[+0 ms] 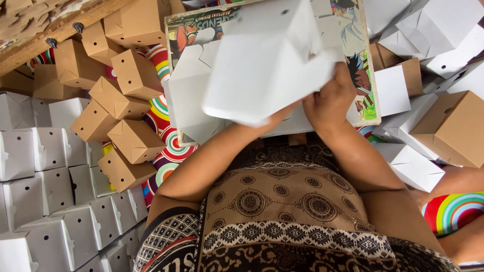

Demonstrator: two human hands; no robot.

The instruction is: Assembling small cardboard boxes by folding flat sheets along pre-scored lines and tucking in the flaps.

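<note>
Hands are working a white box (262, 60) that is sitting tilted over a printed board (360, 65) in front of the person. The right hand (330, 100) is gripping the box at its lower right edge, fingers curling up against the white card and the knuckles facing the camera. The left hand is reaching under the box from below; only its forearm (222, 156) is showing, and the box is hiding the fingers, so I cannot tell how they are set. The box is blurring slightly, and a small round hole is showing near its top face.

A second white box (189, 95) is lying just beside and partly under the held one, on the board's left part. The board is resting on a cloth with coloured rings (169, 151), which is spreading out to the left and peeking out again at the lower right.

To the left, brown boxes (118, 106) are lying in a loose heap, folded shut and tilted every way. Further left and lower, white boxes (55, 201), each with small round holes, are standing packed in close rows. More white boxes (433, 35) are piling up at the upper right, with a large brown box (454, 128) sitting near them at the right edge. A rough wooden plank (45, 25) is crossing the upper left corner. The person's patterned garment (282, 211) is filling the lower middle.
</note>
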